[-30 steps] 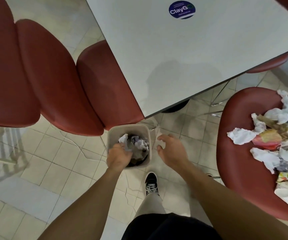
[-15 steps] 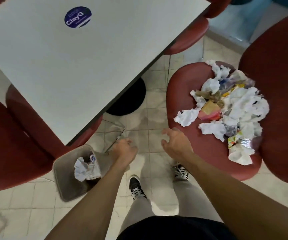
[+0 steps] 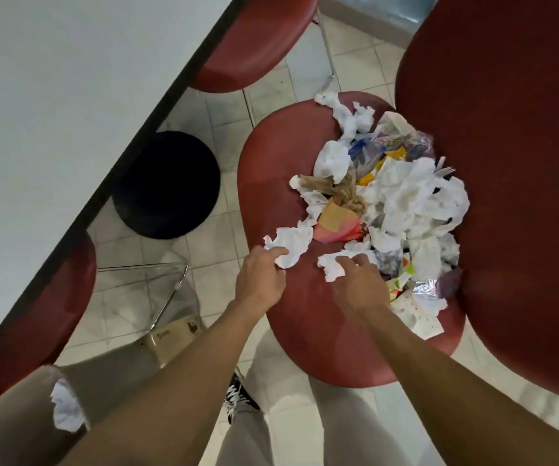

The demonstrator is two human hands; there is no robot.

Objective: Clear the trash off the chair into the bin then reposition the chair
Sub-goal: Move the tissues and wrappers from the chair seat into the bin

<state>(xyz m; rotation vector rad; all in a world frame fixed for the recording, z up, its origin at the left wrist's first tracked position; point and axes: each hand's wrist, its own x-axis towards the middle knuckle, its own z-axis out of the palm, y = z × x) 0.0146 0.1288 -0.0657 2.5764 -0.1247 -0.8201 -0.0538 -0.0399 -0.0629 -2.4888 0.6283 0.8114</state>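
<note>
I see the trash pile (image 3: 389, 210) heaped on the red chair seat (image 3: 271, 183), crowded toward the backrest (image 3: 506, 163), with the seat's near and left parts bare. My left hand (image 3: 261, 280) pinches the edge of a crumpled white tissue (image 3: 291, 243) at the pile's near-left fringe, index finger and thumb closing on it. My right hand (image 3: 362, 287) is over another white scrap (image 3: 330, 265) just beside it, fingers bent down onto the paper; I cannot tell whether it has a grip. The bin (image 3: 19, 418) stands at the lower left, partly behind my left forearm, white paper showing inside. The table edge (image 3: 157, 105) runs diagonally on the left, well apart from the seat, with tiled floor (image 3: 227, 203) and a black round base (image 3: 167, 185) between. A second chair's seat (image 3: 254, 45) tucks under the table's far end.
</note>
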